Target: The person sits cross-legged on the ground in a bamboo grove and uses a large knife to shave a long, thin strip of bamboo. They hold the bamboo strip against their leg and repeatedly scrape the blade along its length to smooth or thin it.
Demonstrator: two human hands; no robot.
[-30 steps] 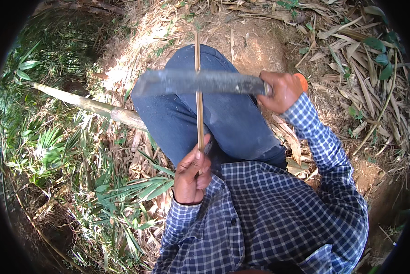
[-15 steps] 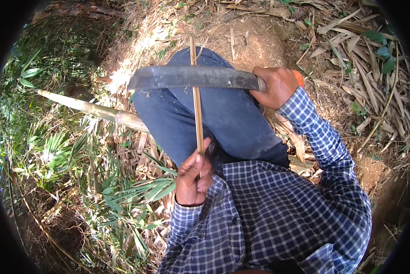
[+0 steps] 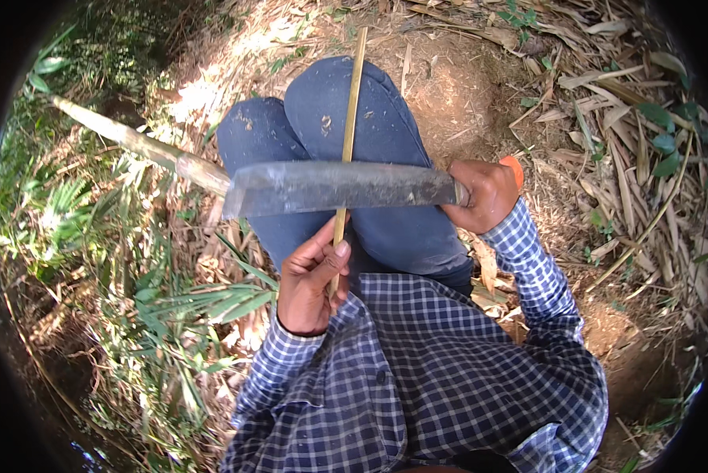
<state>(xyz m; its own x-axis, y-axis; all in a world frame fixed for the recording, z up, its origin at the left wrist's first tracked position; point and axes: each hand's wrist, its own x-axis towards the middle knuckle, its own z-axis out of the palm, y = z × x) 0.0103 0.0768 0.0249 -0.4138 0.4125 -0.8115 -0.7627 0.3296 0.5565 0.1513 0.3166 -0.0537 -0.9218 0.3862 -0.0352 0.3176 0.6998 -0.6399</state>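
Outdoors, seen from above, a person sits or crouches with knees raised, in a blue-and-white checked long-sleeved shirt (image 3: 464, 363) and dark blue trousers (image 3: 393, 134) dotted with small pale flecks. The left hand (image 3: 310, 284) pinches a long, narrow, yellow-brown strip of wood or bamboo (image 3: 354, 102) near its lower end, thumb on top and fingers curled beneath. The strip runs up and away over the thighs, its far end beyond the knees. The right hand (image 3: 480, 197) is closed around the handle of a broad, dark grey metal machete (image 3: 330, 189), with an orange handle end (image 3: 515, 169) sticking out past the palm. The blade lies crosswise above the lap, tip to the left, and hides a short stretch of the strip; whether the two touch cannot be told. To the left, a thick, pale, jointed pole (image 3: 117, 135) slants toward the left leg, its near end lost behind blade and leg. Green narrow-leaved plants (image 3: 66, 205) crowd that side, a leafy spray (image 3: 235, 303) reaching close to the left wrist. Ahead lies bare brown soil (image 3: 456, 91); dry, tan leaf litter (image 3: 622, 158) covers the right.
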